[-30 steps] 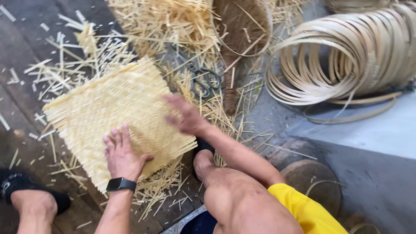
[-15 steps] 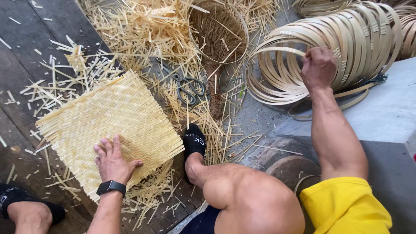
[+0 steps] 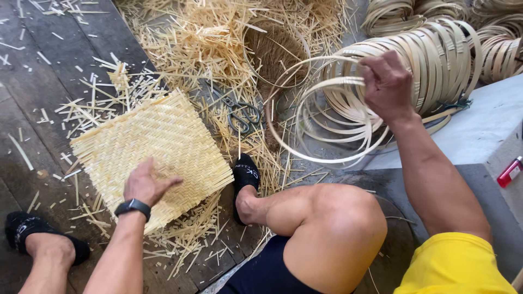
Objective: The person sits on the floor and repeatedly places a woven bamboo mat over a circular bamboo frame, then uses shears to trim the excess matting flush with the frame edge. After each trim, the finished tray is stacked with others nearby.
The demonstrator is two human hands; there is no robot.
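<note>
- I see my left hand (image 3: 144, 184) lying flat and open, palm down, on the near edge of the woven mat (image 3: 152, 152), left of centre in the frame; it grips nothing.
- A black watch (image 3: 132, 206) sits on that wrist.
- The mat lies flat on the dark plank floor (image 3: 49, 65), turned like a diamond, with loose strip ends sticking out of its edges.
- My right hand (image 3: 388, 84) is up in the upper right of the frame, fingers closed on thin bamboo hoops (image 3: 321, 114); a few loops hang from the grip, spread out and lower toward the centre.
- Just behind that hand stands a thick coil (image 3: 441, 60) of the same strips, with more coils (image 3: 490, 32) at the top right corner.
- Scissors (image 3: 242, 114) lie in the straw between the mat and the hoops.
- A heap of straw offcuts (image 3: 201, 38) fills the upper middle, and more scraps lie around the mat.
- My right foot, in a black sock (image 3: 246, 174), rests beside the mat's right corner; the other sock (image 3: 27, 228) is at the lower left.
- A grey slab (image 3: 479, 125) runs along the right side, with a small red object (image 3: 510, 171) at its edge.
</note>
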